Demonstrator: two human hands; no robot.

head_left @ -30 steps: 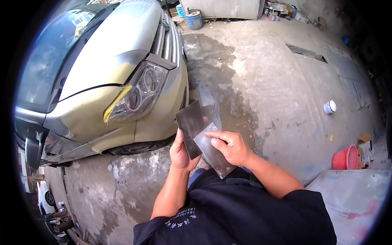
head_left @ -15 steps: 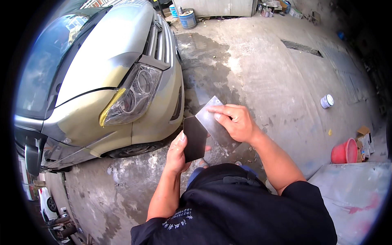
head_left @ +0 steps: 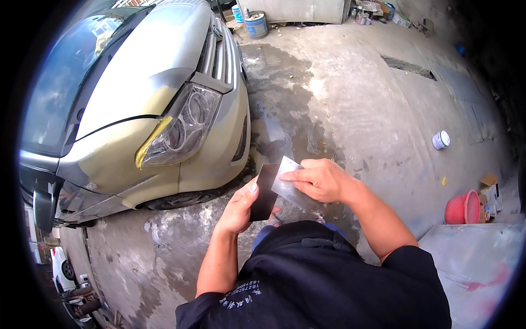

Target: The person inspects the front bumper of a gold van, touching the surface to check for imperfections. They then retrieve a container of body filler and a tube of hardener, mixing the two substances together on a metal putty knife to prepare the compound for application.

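Observation:
My left hand [head_left: 238, 208] grips a dark, flat rectangular plate [head_left: 264, 193], thumb along its near face and fingers mostly hidden behind. In my right hand [head_left: 324, 180] is a thin silvery metal putty spreader [head_left: 286, 190], pinched with the index finger stretched across its face. The spreader is tilted, and its left edge overlaps or meets the right edge of the dark plate; whether they touch I cannot tell. Both are held in front of my waist. To the left stands a car [head_left: 213, 148] with yellowish and grey patches on its front corner.
Yellow tape [head_left: 152, 143] edges the car's headlight [head_left: 186, 126]. On the concrete floor at right lie a white can [head_left: 440, 140] and a red bucket [head_left: 461, 208], beside a grey panel [head_left: 466, 247]. A blue drum [head_left: 256, 26] stands at the far side.
Both hands have shifted right and slightly down with what they hold. The spreader has slid down along the dark plate and sits lower beside it.

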